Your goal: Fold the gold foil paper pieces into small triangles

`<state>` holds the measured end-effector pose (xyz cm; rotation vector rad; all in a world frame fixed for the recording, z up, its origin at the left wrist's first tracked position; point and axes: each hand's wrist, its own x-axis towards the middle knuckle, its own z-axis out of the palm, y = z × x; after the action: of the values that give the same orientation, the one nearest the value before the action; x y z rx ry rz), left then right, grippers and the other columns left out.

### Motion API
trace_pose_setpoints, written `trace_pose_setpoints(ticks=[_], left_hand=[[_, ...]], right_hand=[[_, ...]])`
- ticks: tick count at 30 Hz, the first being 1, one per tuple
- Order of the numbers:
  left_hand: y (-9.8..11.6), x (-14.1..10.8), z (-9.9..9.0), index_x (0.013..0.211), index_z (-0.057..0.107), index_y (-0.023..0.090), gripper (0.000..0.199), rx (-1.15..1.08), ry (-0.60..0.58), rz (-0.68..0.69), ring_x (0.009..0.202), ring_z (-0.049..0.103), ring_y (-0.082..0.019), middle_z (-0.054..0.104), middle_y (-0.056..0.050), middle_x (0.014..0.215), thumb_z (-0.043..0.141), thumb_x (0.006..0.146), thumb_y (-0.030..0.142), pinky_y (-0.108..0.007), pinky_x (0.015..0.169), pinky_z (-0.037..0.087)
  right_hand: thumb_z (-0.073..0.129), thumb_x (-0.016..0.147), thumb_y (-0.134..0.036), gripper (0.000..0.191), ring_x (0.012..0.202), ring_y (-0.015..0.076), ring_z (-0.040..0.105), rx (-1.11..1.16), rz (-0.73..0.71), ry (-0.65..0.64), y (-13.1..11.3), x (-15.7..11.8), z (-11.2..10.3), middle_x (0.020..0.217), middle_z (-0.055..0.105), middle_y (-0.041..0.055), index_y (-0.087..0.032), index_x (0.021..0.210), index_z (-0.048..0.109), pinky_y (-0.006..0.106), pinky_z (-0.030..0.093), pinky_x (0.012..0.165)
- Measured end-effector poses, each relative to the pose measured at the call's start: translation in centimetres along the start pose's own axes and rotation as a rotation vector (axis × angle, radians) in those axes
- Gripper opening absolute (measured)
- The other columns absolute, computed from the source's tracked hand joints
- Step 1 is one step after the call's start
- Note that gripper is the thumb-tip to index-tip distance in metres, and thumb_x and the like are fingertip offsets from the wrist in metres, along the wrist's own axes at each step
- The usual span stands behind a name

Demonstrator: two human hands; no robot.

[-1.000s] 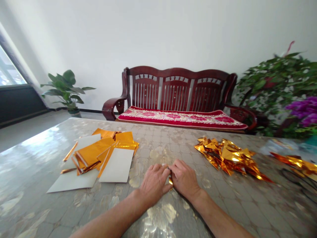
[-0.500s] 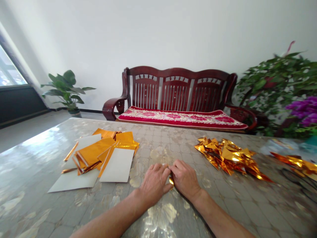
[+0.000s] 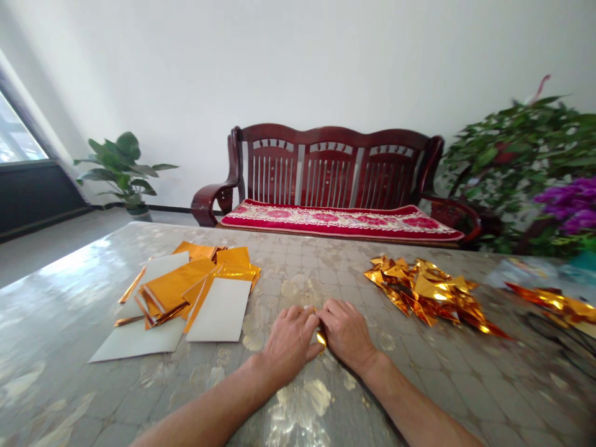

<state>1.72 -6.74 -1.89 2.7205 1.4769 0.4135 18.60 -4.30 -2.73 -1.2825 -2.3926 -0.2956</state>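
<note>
Both hands meet close together low over the table. My left hand is closed, its fingers pressed on a small piece of gold foil paper. From the other side my right hand grips the same paper with bent fingers. Most of the paper is covered by the hands; only a shiny gold sliver and a pale edge show. To the left lies a loose pile of gold foil sheets, some with the pale back facing up. Folded gold foil shapes are heaped to the right.
The patterned table carries more folded foil, a clear plastic bag and a dark cable at the right. Beyond its far edge stands a wooden bench with a red cover, between a potted plant and leafy greenery.
Hardly anything differs. The whole view has shifted slightly, and both hands stay on the foil paper in nearly the same pose.
</note>
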Motion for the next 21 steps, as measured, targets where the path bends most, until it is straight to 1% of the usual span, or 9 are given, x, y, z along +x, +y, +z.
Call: trace_pose_setpoints(ticks=[6,10,17,21], left_hand=[[0.0,0.0,0.4,0.109,0.053,0.022,0.032,-0.019,0.002,-0.038,0.107,0.054,-0.025,0.063,-0.005,0.12,0.066,0.086,0.039,-0.039,0.093,0.044],[-0.1,-0.1,0.7,0.115,0.05,0.021,0.038,-0.029,0.024,-0.067,0.105,0.055,-0.025,0.064,-0.006,0.112,0.066,0.085,0.04,-0.039,0.092,0.044],[-0.1,-0.1,0.9,0.115,0.049,0.021,0.042,-0.026,0.041,-0.097,0.102,0.056,-0.025,0.063,-0.006,0.107,0.067,0.083,0.042,-0.038,0.09,0.044],[-0.1,-0.2,0.8,0.113,0.05,0.021,0.038,-0.026,0.057,-0.093,0.102,0.056,-0.024,0.062,-0.005,0.105,0.066,0.084,0.04,-0.038,0.089,0.044]], right_hand=[[0.057,0.09,-0.014,0.018,0.08,0.0163,0.05,0.02,0.002,-0.019,-0.1,0.1,-0.3,0.079,0.06,0.0024,-0.021,0.077,0.067,0.03,0.029,0.073],[0.055,0.09,-0.013,0.018,0.081,0.0165,0.05,0.022,-0.004,-0.038,0.0,0.1,-0.5,0.08,0.059,0.0022,-0.021,0.078,0.066,0.03,0.028,0.073],[0.054,0.091,-0.015,0.016,0.082,0.0168,0.05,0.017,-0.021,-0.09,0.1,0.1,-1.0,0.082,0.06,0.0025,-0.021,0.083,0.067,0.031,0.028,0.074],[0.053,0.091,-0.017,0.017,0.085,0.0168,0.051,0.045,-0.014,-0.134,0.0,0.1,-1.7,0.084,0.061,0.0022,-0.023,0.089,0.068,0.03,0.03,0.076]])
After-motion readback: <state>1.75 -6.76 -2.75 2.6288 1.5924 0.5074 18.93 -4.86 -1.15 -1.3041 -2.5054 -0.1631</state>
